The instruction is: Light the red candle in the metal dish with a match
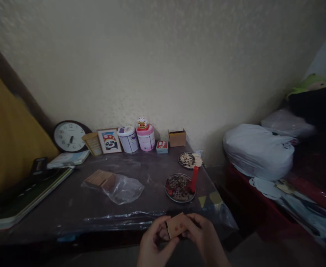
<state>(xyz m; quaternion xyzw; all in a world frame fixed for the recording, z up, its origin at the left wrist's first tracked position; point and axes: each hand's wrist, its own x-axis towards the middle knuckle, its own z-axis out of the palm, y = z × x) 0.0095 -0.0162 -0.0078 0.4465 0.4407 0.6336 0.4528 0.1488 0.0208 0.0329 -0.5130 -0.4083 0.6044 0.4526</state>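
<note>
Close to me at the table's front edge, my left hand [156,243] and my right hand [202,235] hold a small brown cardboard matchbox [176,225] between them. It is tilted, with red print on its face and a dark strip along its left end. My left fingers and thumb close on the left end; my right fingers cover the right end. Just beyond my hands, a red candle [194,181] stands on the right side of a round plate [179,201] with dark and red marks. Behind it, a dish of matches [190,160] sits near the table's right edge.
A clear plastic bag [126,188] with brown cardboard pieces [100,179] lies mid-table. Along the wall stand a clock [70,137], paper cup [93,144], panda picture [110,141], two tins [128,139], a small tin box [162,147] and a cardboard box [177,138]. White bags [259,152] lie right.
</note>
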